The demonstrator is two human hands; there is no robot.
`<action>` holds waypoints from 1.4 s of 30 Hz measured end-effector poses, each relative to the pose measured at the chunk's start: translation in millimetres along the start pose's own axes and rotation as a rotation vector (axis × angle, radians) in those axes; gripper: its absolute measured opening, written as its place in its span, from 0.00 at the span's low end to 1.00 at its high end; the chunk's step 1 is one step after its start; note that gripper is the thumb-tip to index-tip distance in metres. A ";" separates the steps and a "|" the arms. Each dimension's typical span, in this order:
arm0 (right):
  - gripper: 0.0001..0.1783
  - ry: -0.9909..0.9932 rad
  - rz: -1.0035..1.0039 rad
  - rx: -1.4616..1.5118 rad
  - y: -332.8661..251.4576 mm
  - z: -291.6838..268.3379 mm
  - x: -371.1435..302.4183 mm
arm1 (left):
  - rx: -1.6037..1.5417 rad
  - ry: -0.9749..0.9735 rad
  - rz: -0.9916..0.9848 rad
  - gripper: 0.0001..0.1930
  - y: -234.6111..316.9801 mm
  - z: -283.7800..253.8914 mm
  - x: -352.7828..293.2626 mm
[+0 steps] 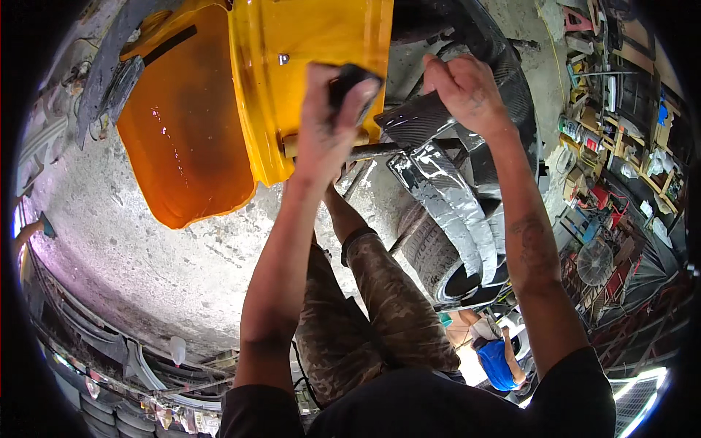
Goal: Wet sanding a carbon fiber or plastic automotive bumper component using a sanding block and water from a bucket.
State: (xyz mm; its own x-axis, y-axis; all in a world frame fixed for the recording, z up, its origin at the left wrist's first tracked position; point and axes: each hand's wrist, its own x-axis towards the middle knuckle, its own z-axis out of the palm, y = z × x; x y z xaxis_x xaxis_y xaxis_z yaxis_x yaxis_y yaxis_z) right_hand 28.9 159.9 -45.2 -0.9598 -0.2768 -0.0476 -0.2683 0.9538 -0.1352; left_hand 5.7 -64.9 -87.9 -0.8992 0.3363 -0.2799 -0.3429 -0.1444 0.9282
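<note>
Left hand [326, 124], near twelve o'clock, clamps a blurred black block [349, 87]; right hand [467, 91], at one, pinches a glossy patterned panel [415, 120], apparently steadying it.

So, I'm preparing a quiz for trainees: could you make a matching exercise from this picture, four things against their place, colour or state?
1. Left hand
2. Right hand
3. Trousers
4. Background person's top

A. Blue
B. At the glossy carbon-patterned piece
C. Brownish camouflage
D. Fingers wrapped around a blurred black object

Pairs: 1-D, 2-B, 3-C, 4-A
</note>
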 end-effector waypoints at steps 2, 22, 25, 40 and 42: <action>0.07 -0.039 0.082 0.136 1.7 -4.4 -2.3 | 0.144 0.017 0.114 0.16 -7.9 -20.1 -20.9; 0.06 -0.066 0.003 0.024 2.2 -3.5 -8.5 | 0.288 0.317 -0.047 0.22 33.9 -89.4 -14.6; 0.06 -0.067 0.012 -0.071 6.2 -4.1 -9.7 | 0.344 0.338 -0.043 0.23 34.7 -175.0 -0.3; 0.16 0.168 0.280 1.255 -194.4 40.7 51.6 | 0.811 -0.011 -0.367 0.19 24.2 -227.4 17.6; 0.24 0.305 0.284 1.216 -241.4 71.7 86.6 | 0.735 -0.008 -0.430 0.21 47.3 -237.1 -5.5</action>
State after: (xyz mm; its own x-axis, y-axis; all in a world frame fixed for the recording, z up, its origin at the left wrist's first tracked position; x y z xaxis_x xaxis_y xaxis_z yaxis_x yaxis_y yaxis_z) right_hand 16.5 -102.7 -87.6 -0.9938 0.1093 -0.0181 0.0410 0.2104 -0.9767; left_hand -70.0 -294.2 -100.6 -0.7284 0.2309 -0.6451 -0.3879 0.6372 0.6660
